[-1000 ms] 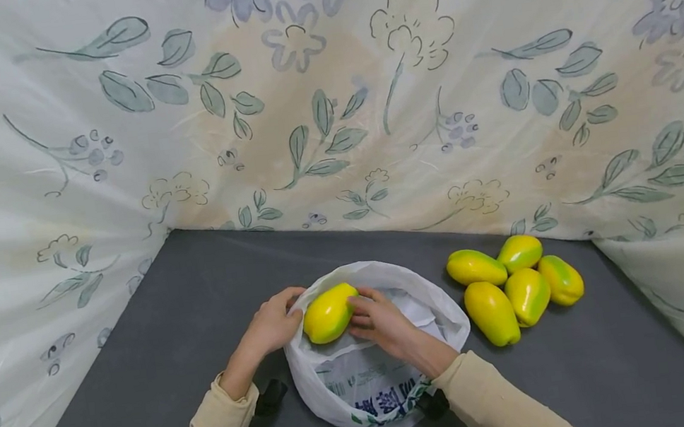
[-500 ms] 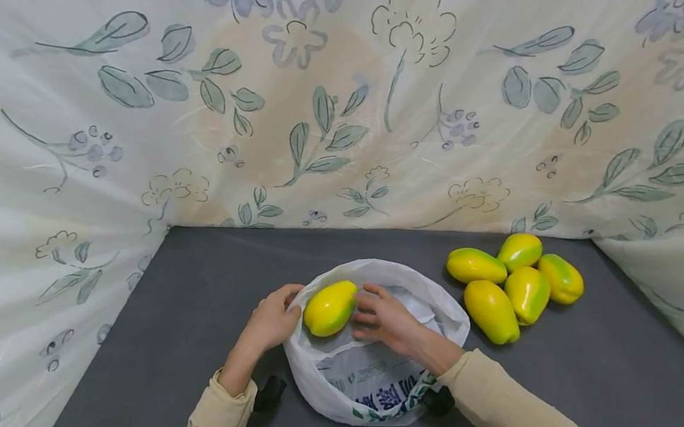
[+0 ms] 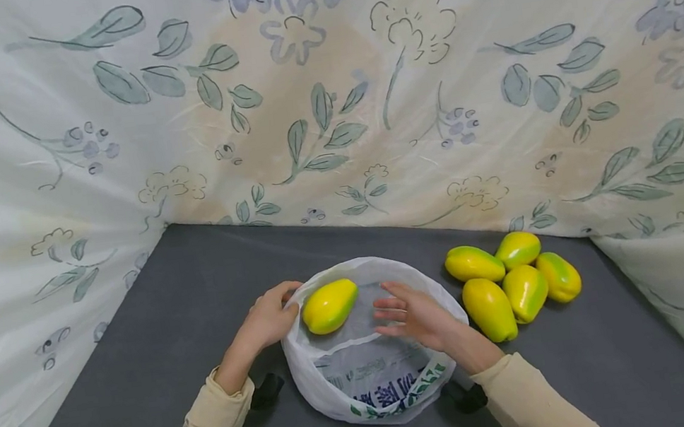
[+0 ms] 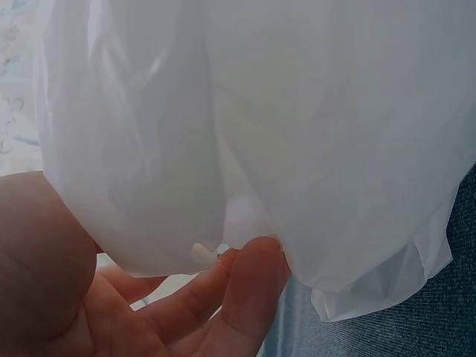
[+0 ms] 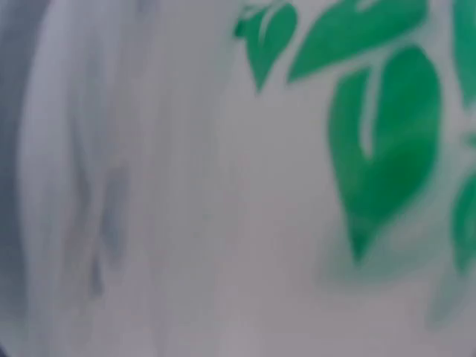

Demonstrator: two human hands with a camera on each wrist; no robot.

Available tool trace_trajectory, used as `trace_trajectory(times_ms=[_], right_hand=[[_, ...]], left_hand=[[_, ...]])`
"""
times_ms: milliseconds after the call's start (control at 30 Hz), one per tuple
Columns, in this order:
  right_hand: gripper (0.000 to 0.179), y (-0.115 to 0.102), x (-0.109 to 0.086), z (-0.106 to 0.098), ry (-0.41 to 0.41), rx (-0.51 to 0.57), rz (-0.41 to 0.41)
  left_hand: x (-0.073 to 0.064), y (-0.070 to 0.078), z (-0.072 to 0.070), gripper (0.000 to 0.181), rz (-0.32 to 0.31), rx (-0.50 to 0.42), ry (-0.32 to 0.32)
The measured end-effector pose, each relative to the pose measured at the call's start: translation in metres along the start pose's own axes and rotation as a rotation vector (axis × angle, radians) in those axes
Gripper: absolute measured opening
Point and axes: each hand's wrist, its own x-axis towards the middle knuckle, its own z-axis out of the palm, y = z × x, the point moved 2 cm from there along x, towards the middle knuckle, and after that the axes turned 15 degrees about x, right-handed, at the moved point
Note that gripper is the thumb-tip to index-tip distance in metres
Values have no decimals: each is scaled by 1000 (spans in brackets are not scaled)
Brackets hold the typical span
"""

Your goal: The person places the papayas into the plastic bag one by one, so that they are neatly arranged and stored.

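Observation:
A white plastic bag [image 3: 385,418] with dark blue and green print stands with its mouth spread wide in the head view. Inside it, against the left wall, lies one glossy yellow-green papaya [image 3: 331,307]. My left hand [image 3: 270,316] pinches the bag's left rim; in the left wrist view the thumb and fingers [image 4: 256,290] hold the thin plastic from outside. Over the right half of the mouth is my right hand [image 3: 415,315], its fingers spread and holding nothing, apart from the papaya. The right wrist view shows only blurred bag plastic [image 5: 245,223] with green leaf print.
Several more yellow-green papayas [image 3: 526,293] lie in a cluster on the dark grey tabletop [image 3: 206,258], right of the bag. Floral-patterned white sheeting [image 3: 328,101] encloses the table at the back and both sides.
My right hand has let go of the papaya and drawn back to the right. The papaya rests by the bag's left wall. My left hand keeps its hold on the rim.

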Motion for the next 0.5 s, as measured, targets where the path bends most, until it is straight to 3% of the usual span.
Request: trace_trajectory(times_ms=[233,500], right_hand=[[62,-13,-14,-14,-111,30,32],[55,-24,-27,-32,-227,138,-9]], left_hand=[[1,1,1,41,-6,-1,-16],[0,1,1,41,0,-15,-16]])
